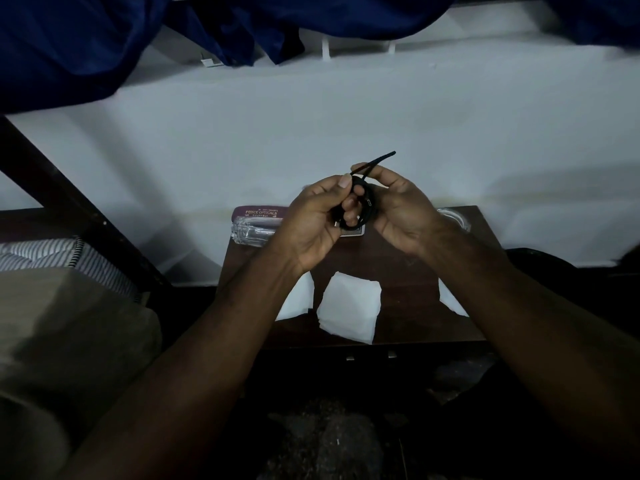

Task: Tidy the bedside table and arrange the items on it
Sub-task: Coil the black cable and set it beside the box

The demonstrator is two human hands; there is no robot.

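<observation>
Cable [360, 202]: black, coiled, held in the air above the far edge of the worktop [408, 271]; loose end poking up past the fingers.
Left hand [311, 223]: grip clamped on the coil.
Right hand [401, 213]: grip pinched on the loose end.
Spectacle case [258, 213]: far-left corner of worktop, clear bottle [251, 232] alongside.
White papers [349, 311]: near edge of worktop, scattered.
Glass dish [455, 218]: far-right corner of worktop.
Progress: judged about midway; cable nearly bundled, not yet set down; papers left to straighten.

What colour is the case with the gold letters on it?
The case is maroon, seen best in the head view.
</observation>
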